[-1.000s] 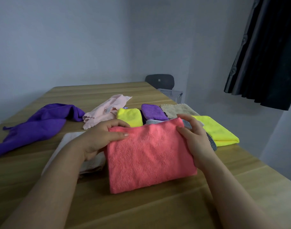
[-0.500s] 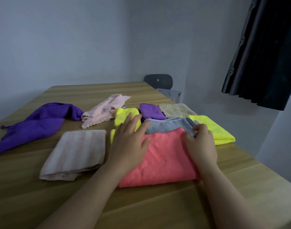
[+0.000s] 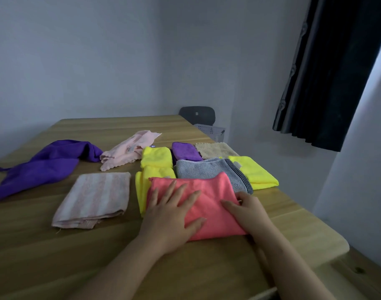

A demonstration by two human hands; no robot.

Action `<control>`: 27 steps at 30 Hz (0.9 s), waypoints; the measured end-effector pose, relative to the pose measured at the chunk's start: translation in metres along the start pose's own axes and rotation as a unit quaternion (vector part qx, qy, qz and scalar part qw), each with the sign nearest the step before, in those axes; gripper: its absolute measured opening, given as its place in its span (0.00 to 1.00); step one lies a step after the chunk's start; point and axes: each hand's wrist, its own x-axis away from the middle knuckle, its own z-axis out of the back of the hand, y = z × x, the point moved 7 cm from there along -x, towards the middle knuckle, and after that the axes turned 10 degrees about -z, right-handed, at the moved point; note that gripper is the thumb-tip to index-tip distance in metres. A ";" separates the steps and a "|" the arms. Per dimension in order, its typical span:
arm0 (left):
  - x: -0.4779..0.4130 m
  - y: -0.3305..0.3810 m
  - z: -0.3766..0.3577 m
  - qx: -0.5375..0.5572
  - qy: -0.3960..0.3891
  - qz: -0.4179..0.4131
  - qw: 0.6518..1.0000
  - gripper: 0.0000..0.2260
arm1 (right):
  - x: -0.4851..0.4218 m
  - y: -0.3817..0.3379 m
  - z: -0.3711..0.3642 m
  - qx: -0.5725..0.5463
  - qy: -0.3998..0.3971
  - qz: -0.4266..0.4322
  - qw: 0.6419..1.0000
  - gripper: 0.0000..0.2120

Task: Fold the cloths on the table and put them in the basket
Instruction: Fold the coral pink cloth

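Far left of desk: large purple cloth, loose and rumpled, not folded.

Next along: striped pale towel, folded flat, lying on its own. Behind it the pink scalloped cloth, bunched, not folded.

Centre: folded yellow cloth, with a second yellow cloth partly under the coral cloth. The coral one lay folded at the near middle of the desk. My left hand was flat on its left half, fingers spread, pressing, gripping nothing.

Behind: small purple cloth, grey towel and beige cloth, all folded and touching or overlapping.

My right hand rested on the coral cloth's right edge, fingers straight along it. Thumb hidden, so I could not tell if it hooked under.

Far right: bright yellow cloth, folded at the desk edge.

The basket stood beyond the far right corner, off the desk. I saw nothing in it from here.

Reckoning: most folding done, two cloths left to fold, and all of them not yet moved to the basket.
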 end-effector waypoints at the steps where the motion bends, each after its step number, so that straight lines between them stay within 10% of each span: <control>1: 0.003 0.005 0.004 0.014 0.006 -0.016 1.000 0.49 | 0.004 0.002 0.009 -0.028 -0.012 0.000 1.000 0.05; 12: 0.015 0.056 -0.022 0.111 -0.128 -0.104 0.980 0.41 | 0.019 0.040 0.068 0.132 0.026 -0.048 0.990 0.10; 20: 0.025 0.036 -0.030 0.079 -0.142 -0.024 0.987 0.40 | 0.036 0.016 0.084 0.109 0.069 -0.023 0.991 0.17; 27: 0.021 0.018 -0.016 0.351 0.020 0.036 0.936 0.26 | 0.061 -0.054 0.032 0.009 -0.017 0.120 0.993 0.03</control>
